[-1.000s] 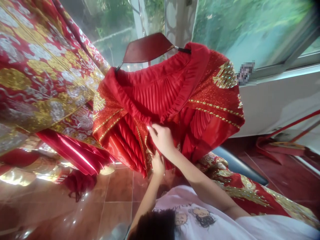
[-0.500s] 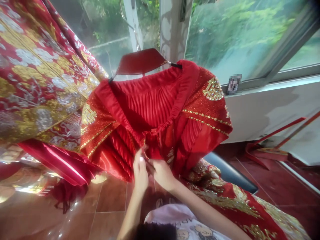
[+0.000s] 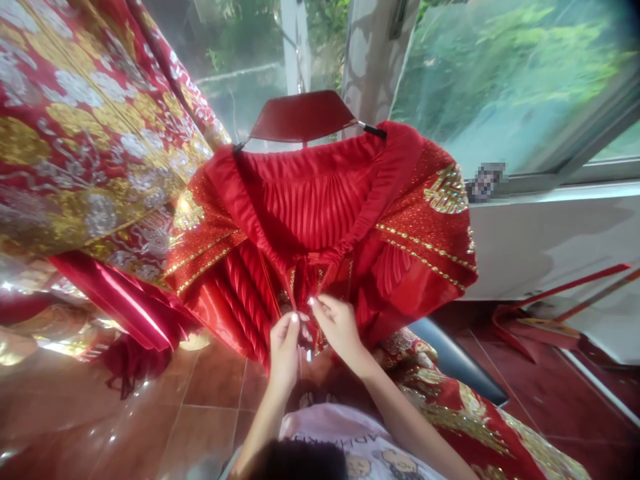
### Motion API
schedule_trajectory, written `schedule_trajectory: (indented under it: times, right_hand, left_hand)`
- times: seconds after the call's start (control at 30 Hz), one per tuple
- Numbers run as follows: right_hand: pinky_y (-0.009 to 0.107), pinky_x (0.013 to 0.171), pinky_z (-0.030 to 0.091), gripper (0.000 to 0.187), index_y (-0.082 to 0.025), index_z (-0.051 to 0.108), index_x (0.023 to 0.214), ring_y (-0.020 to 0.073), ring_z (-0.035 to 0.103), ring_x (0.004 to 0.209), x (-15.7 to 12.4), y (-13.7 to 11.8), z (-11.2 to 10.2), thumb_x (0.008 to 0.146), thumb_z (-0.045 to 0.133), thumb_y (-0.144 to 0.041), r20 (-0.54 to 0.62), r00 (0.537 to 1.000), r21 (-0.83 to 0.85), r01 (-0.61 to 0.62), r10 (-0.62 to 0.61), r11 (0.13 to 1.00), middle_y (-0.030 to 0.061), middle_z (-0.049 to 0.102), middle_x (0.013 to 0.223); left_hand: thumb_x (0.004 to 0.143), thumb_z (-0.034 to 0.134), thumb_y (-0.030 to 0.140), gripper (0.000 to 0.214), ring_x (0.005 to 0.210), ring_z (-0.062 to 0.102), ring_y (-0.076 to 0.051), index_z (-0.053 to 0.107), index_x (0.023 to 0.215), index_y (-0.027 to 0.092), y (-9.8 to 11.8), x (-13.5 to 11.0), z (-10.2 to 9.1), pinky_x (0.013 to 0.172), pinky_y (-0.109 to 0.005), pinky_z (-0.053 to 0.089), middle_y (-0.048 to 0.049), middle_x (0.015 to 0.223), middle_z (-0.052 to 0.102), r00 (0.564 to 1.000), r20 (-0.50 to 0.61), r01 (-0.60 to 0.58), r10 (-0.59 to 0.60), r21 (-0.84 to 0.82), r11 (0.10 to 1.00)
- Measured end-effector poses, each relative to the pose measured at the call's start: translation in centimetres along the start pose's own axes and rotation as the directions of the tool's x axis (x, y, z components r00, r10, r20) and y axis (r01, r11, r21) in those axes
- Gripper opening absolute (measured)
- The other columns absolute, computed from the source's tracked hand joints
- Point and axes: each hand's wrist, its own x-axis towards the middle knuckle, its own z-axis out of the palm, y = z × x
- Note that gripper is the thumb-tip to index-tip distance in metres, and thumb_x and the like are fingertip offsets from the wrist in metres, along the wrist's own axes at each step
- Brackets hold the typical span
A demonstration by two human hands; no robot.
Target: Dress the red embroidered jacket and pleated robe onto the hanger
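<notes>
A red pleated skirt [image 3: 320, 207] with gold glitter bands hangs from a dark red hanger [image 3: 303, 117] in front of a window. My left hand [image 3: 284, 347] and my right hand [image 3: 337, 323] are raised side by side at the skirt's front opening, below the waistband. Both pinch the red fabric edges there, fingertips almost touching each other. What lies between the fingers beyond cloth is too small to name.
A large red and gold brocade garment [image 3: 85, 127] hangs at the left, close beside the skirt. More red and gold cloth [image 3: 465, 413] lies over a dark seat [image 3: 450, 353] at the lower right. The floor is glossy red tile [image 3: 150, 427]. A white sill [image 3: 550, 227] runs under the window.
My right hand has come down from the skirt's middle to the front opening, and my left hand has risen beside it. The view has shifted slightly.
</notes>
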Motion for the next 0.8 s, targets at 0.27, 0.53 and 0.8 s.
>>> schedule_trajectory:
  times: [0.27, 0.53, 0.8]
  right_hand:
    - [0.020, 0.050, 0.043, 0.028, -0.015, 0.060, 0.064, 0.0090, 0.051, 0.050, -1.3, -4.1, -0.4, 0.079, 0.062, -0.039, 0.110, 0.986, 0.324, -0.154, 0.125, 0.933, 0.0016, 0.062, 0.060]
    - [0.020, 0.057, 0.044, 0.023, -0.015, 0.061, 0.078, 0.0099, 0.055, 0.058, -2.3, -2.1, 1.5, 0.090, 0.048, -0.030, -0.094, 0.987, 0.004, 0.133, -0.132, 0.991, 0.0012, 0.062, 0.067]
    - [0.017, 0.051, 0.039, 0.024, -0.014, 0.057, 0.072, 0.0072, 0.051, 0.050, -3.2, -1.8, 2.3, 0.093, 0.046, -0.020, -0.119, 0.911, -0.205, 0.367, -0.396, 0.907, -0.0005, 0.058, 0.060]
  left_hand:
    - [0.082, 0.066, 0.044, 0.032, 0.068, 0.060, -0.013, 0.071, 0.076, 0.013, 0.9, -0.4, 0.1, 0.067, -0.024, 0.049, -0.0041, 0.075, 0.067, 0.985, 0.162, 0.046, -0.052, 0.039, 0.998]
    - [0.090, 0.057, 0.030, 0.019, 0.086, 0.065, -0.015, 0.073, 0.084, 0.020, 4.1, 0.7, -1.2, 0.079, -0.028, 0.052, -0.0044, 0.093, 0.070, 0.866, -0.059, -0.436, 0.497, 0.396, 0.808]
    - [0.075, 0.071, 0.018, 0.012, 0.068, 0.053, -0.011, 0.059, 0.078, 0.019, 6.0, 3.6, 1.3, 0.061, -0.023, 0.043, 0.0021, 0.076, 0.054, 0.729, -0.095, -0.448, 0.678, 0.682, 0.578]
